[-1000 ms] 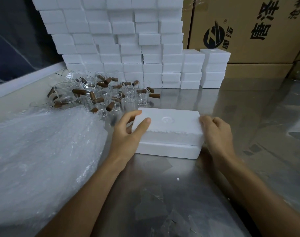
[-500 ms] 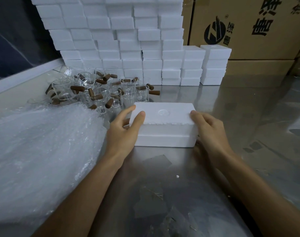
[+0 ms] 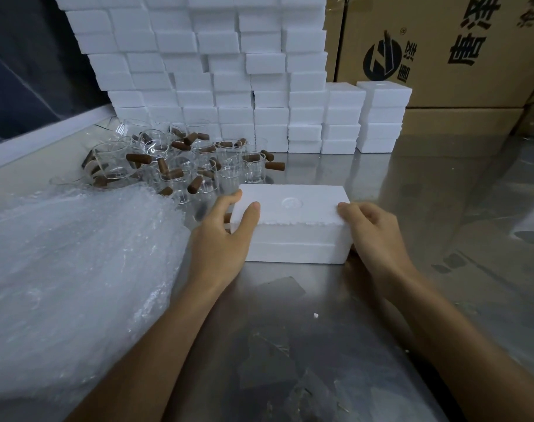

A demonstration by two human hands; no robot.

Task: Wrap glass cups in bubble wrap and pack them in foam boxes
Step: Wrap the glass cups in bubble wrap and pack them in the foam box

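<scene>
Foam box (image 3: 290, 226) sits on the desk (image 3: 320, 345), centre, just in front of the person. Lid now flush on the base along the front seam; a second ago the lid overhung the base and stood slightly askew, so it has been squared and pressed down. Reads as this box closed, likely ready to set aside; contents not visible.

Left hand (image 3: 221, 242) clasps the box's left end, thumb on the lid top, fingers curled round the far corner. Right hand (image 3: 372, 229) presses the right end, fingers bent against the lid edge.

Just beyond the box on the left: cluster of glass cups (image 3: 180, 166) with brown handles, unwrapped, some tipped over. Bubble wrap (image 3: 71, 269) heaped at left, touching the left forearm and overlapping the nearest cups. Stacked foam boxes (image 3: 229, 86) wall the back; cardboard cartons (image 3: 442, 50) behind right.

Desk to the right lies open; cups crowd the left.
</scene>
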